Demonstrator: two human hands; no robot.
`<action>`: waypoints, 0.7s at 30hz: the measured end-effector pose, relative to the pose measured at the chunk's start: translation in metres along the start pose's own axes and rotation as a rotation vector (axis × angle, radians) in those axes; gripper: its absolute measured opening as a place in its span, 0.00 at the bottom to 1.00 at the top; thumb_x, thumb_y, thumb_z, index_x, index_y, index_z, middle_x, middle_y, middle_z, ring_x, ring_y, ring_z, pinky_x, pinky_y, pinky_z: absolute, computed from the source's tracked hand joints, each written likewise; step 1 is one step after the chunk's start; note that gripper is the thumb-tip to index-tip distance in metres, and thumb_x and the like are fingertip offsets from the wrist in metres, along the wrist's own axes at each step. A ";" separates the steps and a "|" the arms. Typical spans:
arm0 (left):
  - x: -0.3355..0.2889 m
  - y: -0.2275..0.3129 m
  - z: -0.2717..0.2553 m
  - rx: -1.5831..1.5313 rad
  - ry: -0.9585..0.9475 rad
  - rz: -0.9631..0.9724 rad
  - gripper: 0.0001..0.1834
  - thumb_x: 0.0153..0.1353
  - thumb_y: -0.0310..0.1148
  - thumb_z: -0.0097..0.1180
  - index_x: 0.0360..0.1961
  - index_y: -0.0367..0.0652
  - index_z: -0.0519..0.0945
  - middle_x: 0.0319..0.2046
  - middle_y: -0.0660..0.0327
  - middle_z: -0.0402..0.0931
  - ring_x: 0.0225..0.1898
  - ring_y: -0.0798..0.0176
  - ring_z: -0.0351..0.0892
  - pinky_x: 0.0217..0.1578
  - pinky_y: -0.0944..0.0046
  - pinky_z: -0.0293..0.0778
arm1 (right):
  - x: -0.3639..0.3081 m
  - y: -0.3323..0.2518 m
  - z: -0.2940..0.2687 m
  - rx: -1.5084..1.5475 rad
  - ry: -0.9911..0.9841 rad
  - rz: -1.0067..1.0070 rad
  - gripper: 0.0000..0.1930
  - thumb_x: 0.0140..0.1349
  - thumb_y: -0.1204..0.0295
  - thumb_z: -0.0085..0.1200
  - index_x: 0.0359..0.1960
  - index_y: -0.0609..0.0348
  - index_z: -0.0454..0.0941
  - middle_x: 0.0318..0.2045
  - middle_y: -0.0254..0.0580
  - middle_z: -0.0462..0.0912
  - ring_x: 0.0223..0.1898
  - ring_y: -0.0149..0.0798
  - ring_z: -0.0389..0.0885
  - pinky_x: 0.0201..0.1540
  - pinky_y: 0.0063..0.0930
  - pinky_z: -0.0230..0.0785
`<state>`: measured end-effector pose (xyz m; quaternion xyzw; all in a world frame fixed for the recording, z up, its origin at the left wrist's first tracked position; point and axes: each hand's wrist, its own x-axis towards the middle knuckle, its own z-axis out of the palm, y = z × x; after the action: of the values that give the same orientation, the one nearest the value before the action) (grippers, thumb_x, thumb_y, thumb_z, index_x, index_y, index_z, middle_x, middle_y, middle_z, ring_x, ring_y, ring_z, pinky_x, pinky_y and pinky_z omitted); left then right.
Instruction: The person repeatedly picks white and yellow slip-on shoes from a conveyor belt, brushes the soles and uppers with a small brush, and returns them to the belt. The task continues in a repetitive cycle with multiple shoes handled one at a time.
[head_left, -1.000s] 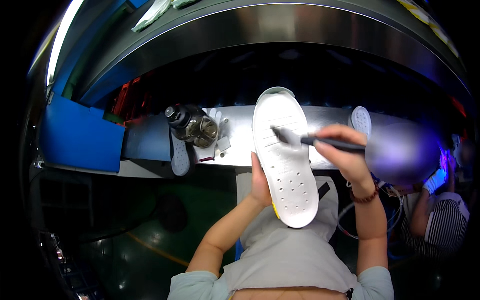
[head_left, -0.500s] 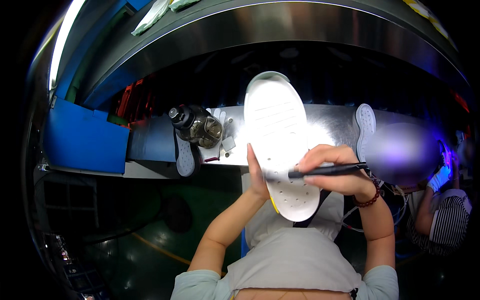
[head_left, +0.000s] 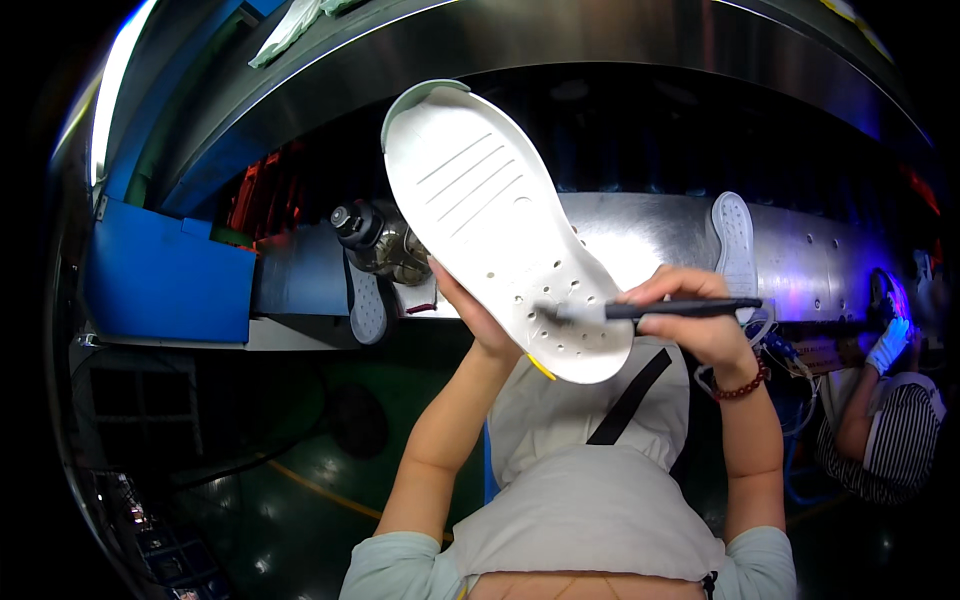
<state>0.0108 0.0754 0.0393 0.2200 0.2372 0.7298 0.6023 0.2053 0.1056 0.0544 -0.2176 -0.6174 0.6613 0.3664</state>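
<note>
A white shoe sole with a grey-green rim at its far end and a yellow patch near its lower edge is held up in front of me. My left hand grips its left edge, with the thumb along the side. In my right hand is a brush with a black handle, held nearly level. Its blurred bristles lie over the perforated near end of the sole. Several small holes dot that end, and slanted grooves mark the far half.
Behind the sole runs a metal bench. A dark bottle and another sole are on its left, and a white sole on its right. A blue panel stands at far left. At far right works a person in a striped top.
The sole has moved up and left, its far end now tilted leftward. My left hand has shifted up and left with it. The brush has stayed over the perforated end.
</note>
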 end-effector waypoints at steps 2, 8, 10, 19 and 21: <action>0.005 0.003 0.001 -0.017 -0.072 0.021 0.45 0.48 0.70 0.17 0.57 0.45 0.54 0.43 0.47 0.67 0.41 0.50 0.72 0.40 0.53 0.70 | -0.005 0.000 0.007 -0.175 -0.132 -0.104 0.11 0.41 0.80 0.58 0.30 0.57 0.79 0.31 0.40 0.79 0.30 0.29 0.74 0.36 0.20 0.66; 0.009 0.010 0.007 -0.051 -0.101 0.069 0.45 0.48 0.70 0.19 0.58 0.48 0.52 0.45 0.45 0.65 0.41 0.48 0.72 0.37 0.54 0.73 | -0.008 0.003 0.002 0.041 0.046 -0.011 0.11 0.40 0.80 0.58 0.30 0.60 0.78 0.30 0.42 0.79 0.31 0.30 0.73 0.37 0.19 0.65; 0.010 0.012 0.007 -0.044 -0.105 0.071 0.45 0.48 0.70 0.21 0.58 0.48 0.51 0.47 0.44 0.64 0.41 0.48 0.72 0.38 0.53 0.73 | -0.008 0.002 0.005 -0.110 -0.074 -0.155 0.12 0.40 0.81 0.58 0.30 0.60 0.78 0.30 0.43 0.79 0.31 0.31 0.73 0.38 0.21 0.65; 0.008 0.011 0.016 -0.192 -0.239 -0.071 0.45 0.48 0.68 0.31 0.60 0.48 0.46 0.54 0.44 0.53 0.52 0.44 0.61 0.47 0.45 0.64 | -0.008 0.004 0.007 0.203 -0.003 -0.083 0.10 0.43 0.82 0.56 0.31 0.65 0.76 0.32 0.48 0.78 0.35 0.34 0.76 0.41 0.23 0.67; -0.009 -0.003 0.011 -0.053 -0.347 -0.057 0.45 0.48 0.67 0.34 0.60 0.47 0.45 0.56 0.44 0.50 0.53 0.42 0.58 0.47 0.42 0.63 | -0.010 0.008 0.018 0.216 0.080 -0.099 0.11 0.45 0.80 0.56 0.33 0.65 0.75 0.33 0.48 0.78 0.37 0.34 0.76 0.41 0.21 0.67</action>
<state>0.0215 0.0678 0.0457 0.3197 0.1165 0.6697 0.6601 0.1966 0.0859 0.0474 -0.1725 -0.5371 0.6959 0.4443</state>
